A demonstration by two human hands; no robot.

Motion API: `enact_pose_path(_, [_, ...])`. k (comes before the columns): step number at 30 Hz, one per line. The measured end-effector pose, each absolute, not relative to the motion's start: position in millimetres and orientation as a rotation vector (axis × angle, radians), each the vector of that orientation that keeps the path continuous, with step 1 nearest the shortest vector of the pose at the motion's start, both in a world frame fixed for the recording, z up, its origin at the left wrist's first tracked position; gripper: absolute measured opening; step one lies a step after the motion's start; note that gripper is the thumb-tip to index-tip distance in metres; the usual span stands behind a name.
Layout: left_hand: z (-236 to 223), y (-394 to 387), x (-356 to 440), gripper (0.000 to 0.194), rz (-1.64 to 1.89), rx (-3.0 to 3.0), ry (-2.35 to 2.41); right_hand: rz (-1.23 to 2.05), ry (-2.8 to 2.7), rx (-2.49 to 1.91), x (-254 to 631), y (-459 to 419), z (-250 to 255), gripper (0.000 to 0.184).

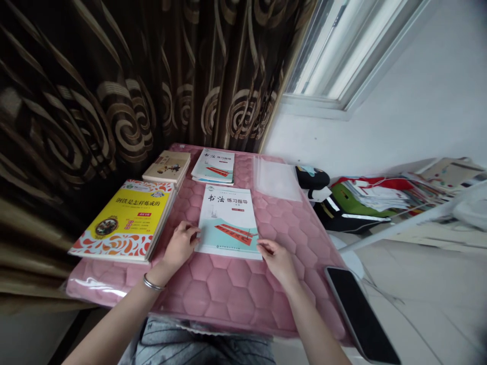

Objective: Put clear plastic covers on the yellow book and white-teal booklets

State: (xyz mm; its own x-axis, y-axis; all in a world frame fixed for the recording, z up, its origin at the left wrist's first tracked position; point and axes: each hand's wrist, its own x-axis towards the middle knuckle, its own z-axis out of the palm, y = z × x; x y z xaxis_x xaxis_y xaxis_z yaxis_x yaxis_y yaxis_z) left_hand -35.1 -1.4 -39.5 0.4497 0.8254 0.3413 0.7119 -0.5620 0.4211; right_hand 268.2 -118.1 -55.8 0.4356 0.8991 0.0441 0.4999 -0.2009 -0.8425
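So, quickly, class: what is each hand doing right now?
Left hand: fingers curled at the white booklet's left edge; grip can't be told.
Right hand: fingers bent at its lower right edge; grip unclear too.

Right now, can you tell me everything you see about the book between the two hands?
The book looks thin, with a paper cover. It is white on top and pale blue-green below, with big black Chinese writing, a faint grey building and slanted red strips with writing on them. It lies closed and flat, front up, on the pink padded cover. The left hand is at its left edge, and the right hand is by its lower right corner.
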Motion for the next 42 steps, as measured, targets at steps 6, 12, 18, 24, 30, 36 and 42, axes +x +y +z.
enact_pose_path(6, [-24.9,-29.8,-12.8,0.027,0.616,2.684,1.147,0.3,-1.462,-1.848,254.6,-123.1,-42.2,0.024])
enact_pose_path(12, [-29.0,-47.4,11.8,0.031,0.582,2.679,0.945,0.08,-1.875,-1.831,201.4,-122.8,-31.3,0.014])
enact_pose_path(18, [-36.3,-40.2,5.9,0.025,0.629,2.702,0.895,0.097,-1.912,-1.794,187.3,-113.3,-37.6,0.017])
enact_pose_path(24, [-34.7,-26.8,-21.3,0.026,0.662,2.66,0.904,0.108,-1.91,-1.804,216.5,-124.6,-40.3,0.013])
enact_pose_path(30, [-34.9,-15.8,-53.0,0.029,0.727,2.574,0.917,0.116,-1.849,-1.799,249.8,-138.9,-49.7,0.013])
enact_pose_path(36, [-40.9,-13.6,-65.5,0.033,0.76,2.553,0.945,0.128,-1.792,-1.754,269.6,-147.2,-60.5,0.017])
enact_pose_path(42, [-45.9,-11.3,-67.4,0.032,0.764,2.555,0.915,0.148,-1.725,-1.695,280.4,-151.0,-66.6,0.018])
